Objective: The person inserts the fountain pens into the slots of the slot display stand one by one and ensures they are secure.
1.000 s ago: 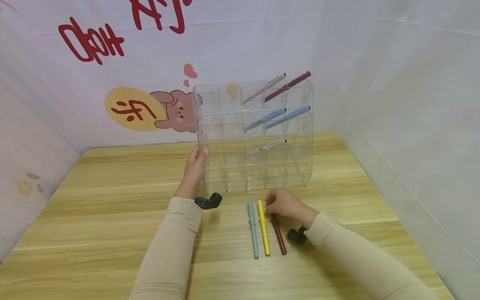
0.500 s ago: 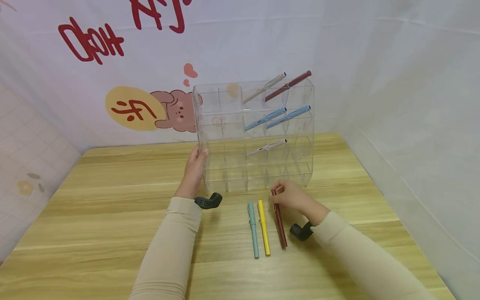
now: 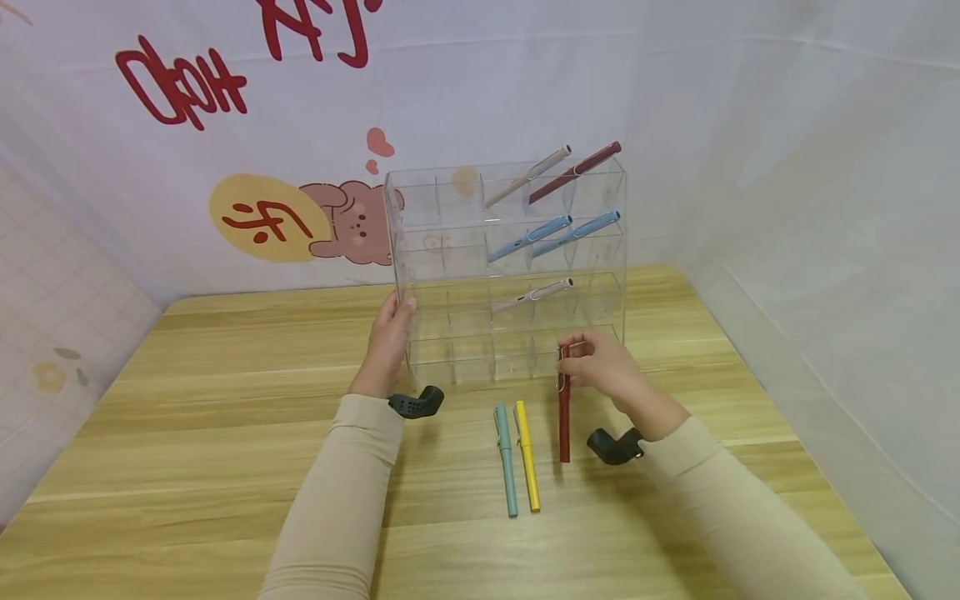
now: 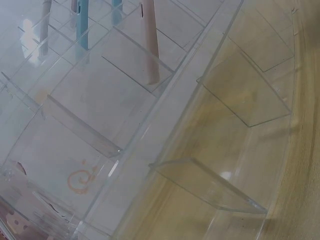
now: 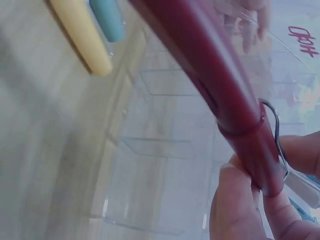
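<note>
My right hand [image 3: 603, 365] pinches a dark red pen [image 3: 564, 417] with a silver clip near its capped top. The pen points down toward the table in front of the rack's lower right. In the right wrist view the fingertips [image 5: 232, 195] close around the pen's cap end. On the left, my left hand [image 3: 390, 342] holds the side edge of a clear acrylic pen rack [image 3: 472, 350], thumb in front. A teal pen [image 3: 506, 462] and a yellow pen [image 3: 528, 458] lie side by side on the table.
Upper rack tiers hold a beige pen [image 3: 528, 177], another dark red pen [image 3: 574, 173], two blue pens, one a light blue pen [image 3: 576, 233], and a pale pen [image 3: 534, 295] lower down. A printed white curtain [image 3: 712, 125] hangs behind the wooden table [image 3: 225, 417].
My right hand has lifted the dark red pen off the table and carried it up and rightward toward the rack, turning it more upright. The left hand stays on the rack.
</note>
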`<state>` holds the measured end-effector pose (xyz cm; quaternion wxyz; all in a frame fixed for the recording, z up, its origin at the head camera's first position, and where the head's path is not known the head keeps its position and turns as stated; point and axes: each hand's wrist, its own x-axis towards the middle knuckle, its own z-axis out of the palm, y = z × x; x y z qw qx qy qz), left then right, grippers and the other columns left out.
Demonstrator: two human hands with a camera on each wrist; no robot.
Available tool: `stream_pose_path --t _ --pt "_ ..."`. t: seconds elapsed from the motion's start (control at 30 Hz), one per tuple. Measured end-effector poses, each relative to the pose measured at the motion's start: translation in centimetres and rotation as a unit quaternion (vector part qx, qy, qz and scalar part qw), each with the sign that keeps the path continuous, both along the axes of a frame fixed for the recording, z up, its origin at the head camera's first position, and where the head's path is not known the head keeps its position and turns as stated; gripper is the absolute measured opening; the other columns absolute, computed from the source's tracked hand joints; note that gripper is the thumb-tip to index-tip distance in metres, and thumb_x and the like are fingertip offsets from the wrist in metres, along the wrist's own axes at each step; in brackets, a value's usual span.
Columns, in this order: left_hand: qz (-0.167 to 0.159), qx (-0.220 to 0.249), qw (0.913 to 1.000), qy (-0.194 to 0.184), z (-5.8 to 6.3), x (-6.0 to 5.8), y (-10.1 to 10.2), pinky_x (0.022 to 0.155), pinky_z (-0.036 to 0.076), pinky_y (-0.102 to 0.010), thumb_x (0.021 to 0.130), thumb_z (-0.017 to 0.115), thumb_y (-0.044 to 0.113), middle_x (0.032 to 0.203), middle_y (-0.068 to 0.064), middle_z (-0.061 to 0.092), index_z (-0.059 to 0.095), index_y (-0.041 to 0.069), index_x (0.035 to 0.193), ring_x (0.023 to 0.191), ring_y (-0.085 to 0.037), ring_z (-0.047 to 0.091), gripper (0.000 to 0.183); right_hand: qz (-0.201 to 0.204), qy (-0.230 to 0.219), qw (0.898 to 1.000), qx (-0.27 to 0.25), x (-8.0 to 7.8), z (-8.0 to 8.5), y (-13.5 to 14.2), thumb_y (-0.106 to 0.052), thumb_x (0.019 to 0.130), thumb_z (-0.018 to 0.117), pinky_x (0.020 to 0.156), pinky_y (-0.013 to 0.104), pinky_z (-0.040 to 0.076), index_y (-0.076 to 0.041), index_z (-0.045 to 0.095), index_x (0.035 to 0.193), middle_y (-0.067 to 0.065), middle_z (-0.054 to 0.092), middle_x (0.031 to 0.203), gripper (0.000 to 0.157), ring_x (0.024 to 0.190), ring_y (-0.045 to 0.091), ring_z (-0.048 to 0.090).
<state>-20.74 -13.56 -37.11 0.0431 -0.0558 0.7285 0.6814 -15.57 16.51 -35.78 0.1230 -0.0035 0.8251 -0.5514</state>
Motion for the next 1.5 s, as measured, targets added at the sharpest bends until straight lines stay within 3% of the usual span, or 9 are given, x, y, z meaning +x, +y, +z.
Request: stream_pose_path --t 0.47,0.67,0.9,1.03,1.27,1.5 --pt "0.002 -0.004 1.0 0.005 -0.1 -0.1 0.0 0.116 0.013 -0.052 0.103 0.039 0.043 0.159 -0.002 0.02 0.024 0.025 0.154 0.146 -0.024 0.014 0.056 -0.041 0.039 0.998 -0.03 0.1 1.7 1.0 -0.003 0.09 0.06 0.076 0.035 0.057 0.009 0.05 0.12 0.015 0.059 0.102 0.034 0.081 0.012 0.062" --pt "0.003 -0.007 1.0 -0.001 0.0 0.0 0.0 0.116 0.014 -0.052 0.103 0.039 0.044 0.159 -0.003 0.02 0.022 0.025 0.154 0.146 -0.024 0.015 0.058 -0.076 0.053 0.993 -0.069 0.0 2.9 1.7 -0.003 0.091 0.059 0.074 0.028 0.057 0.008 0.047 0.119 0.013 0.055 0.102 0.032 0.08 0.009 0.062" --pt "0.002 -0.004 1.0 0.005 0.1 0.1 0.0 0.116 0.015 -0.052 0.103 0.039 0.043 0.159 -0.004 0.021 0.022 0.024 0.154 0.146 -0.025 0.015 0.057 -0.135 0.08 0.982 -0.1 -0.4 4.2 2.5 -0.006 0.092 0.06 0.074 0.023 0.056 -0.005 0.05 0.11 0.005 0.053 0.1 0.021 0.08 0.005 0.063" --pt "0.001 -0.004 1.0 0.006 0.1 0.1 0.0 0.115 0.014 -0.053 0.103 0.039 0.043 0.159 -0.004 0.021 0.023 0.024 0.154 0.146 -0.026 0.015 0.057 -0.182 0.098 0.969 -0.132 -0.7 4.8 2.7 -0.004 0.091 0.062 0.07 0.021 0.055 -0.011 0.052 0.103 0.003 0.053 0.097 0.017 0.08 0.006 0.062" --pt "-0.001 -0.004 1.0 0.006 0.0 0.0 0.0 0.115 0.015 -0.053 0.103 0.038 0.043 0.159 -0.004 0.021 0.024 0.024 0.154 0.146 -0.026 0.015 0.056 -0.247 0.133 0.937 -0.206 -1.0 5.6 2.8 0.0 0.089 0.063 0.067 0.019 0.055 -0.011 0.053 0.101 0.003 0.053 0.094 0.019 0.079 0.009 0.061" --pt "-0.002 -0.002 1.0 0.004 -0.1 0.0 0.0 0.115 0.013 -0.053 0.103 0.039 0.043 0.158 -0.004 0.021 0.025 0.024 0.153 0.146 -0.025 0.014 0.056 -0.302 0.183 0.891 -0.286 -1.6 6.5 3.0 0.006 0.087 0.063 0.066 0.021 0.056 -0.01 0.053 0.099 0.005 0.055 0.093 0.023 0.079 0.013 0.06"
